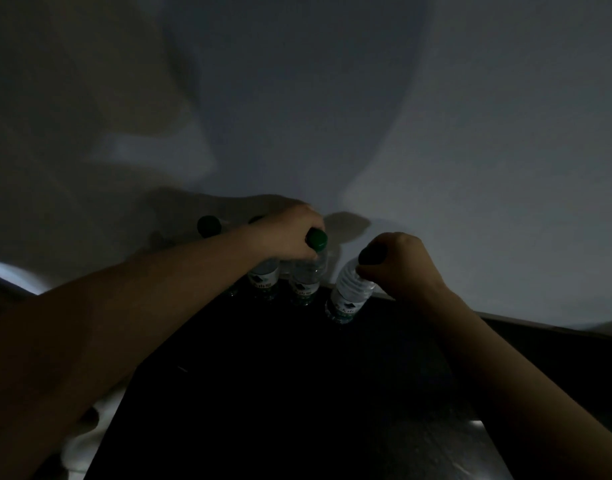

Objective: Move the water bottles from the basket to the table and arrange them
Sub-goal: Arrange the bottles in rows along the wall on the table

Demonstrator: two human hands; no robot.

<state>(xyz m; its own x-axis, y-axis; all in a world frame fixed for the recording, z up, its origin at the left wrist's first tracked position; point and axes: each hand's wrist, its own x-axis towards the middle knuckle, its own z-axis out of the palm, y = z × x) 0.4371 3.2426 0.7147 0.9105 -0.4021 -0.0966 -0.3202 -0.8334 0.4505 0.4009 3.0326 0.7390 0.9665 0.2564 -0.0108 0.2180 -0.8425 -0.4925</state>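
Note:
The scene is very dim. Clear water bottles with green caps and white labels stand in a row at the far edge of the dark table (pixel 297 393), against a pale wall. My left hand (pixel 283 230) grips the neck of one upright bottle (pixel 306 275); another bottle (pixel 264 277) stands just left of it, partly behind my wrist. A further cap (pixel 209 226) shows at the far left. My right hand (pixel 398 261) is closed around the neck of a tilted bottle (pixel 349 294) at the row's right end. No basket is in view.
A pale wall (pixel 470 133) rises directly behind the bottles, with large shadows on it. The table's right edge (pixel 488 427) catches a faint glint. Something light-coloured (pixel 17 275) lies at the far left.

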